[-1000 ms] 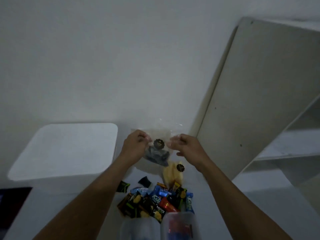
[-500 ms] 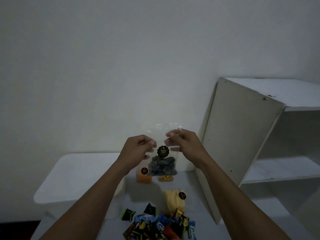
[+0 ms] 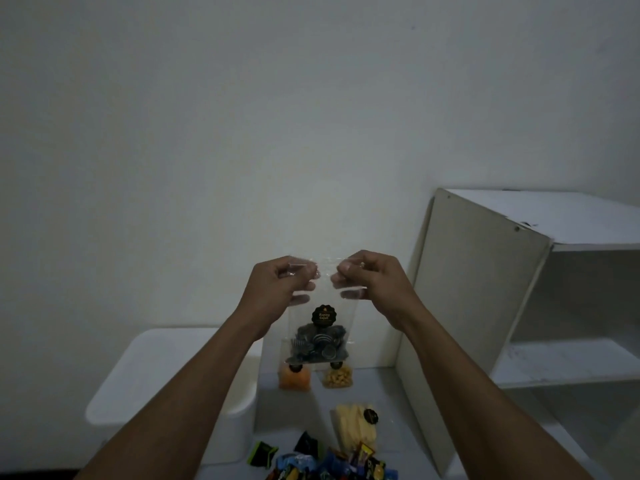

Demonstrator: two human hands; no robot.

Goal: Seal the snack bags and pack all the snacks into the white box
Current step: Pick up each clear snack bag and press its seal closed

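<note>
The left hand and right hand each pinch a top corner of a clear snack bag of dark round pieces, held upright in the air above the counter. The shelf unit stands at the counter's right edge, the white box at its left edge. Behind the hanging bag, by the far edge, sit an orange bag and a nut bag. Nearer lie a pale yellow bag and a heap of small wrapped sweets.

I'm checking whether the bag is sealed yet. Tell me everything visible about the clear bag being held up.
The clear plastic snack bag hangs upright in the air, pinched at its top edge by the left hand and right hand. A round black label sits mid-front; dark striped round snacks fill its bottom. Whether the top is sealed cannot be told.
</note>
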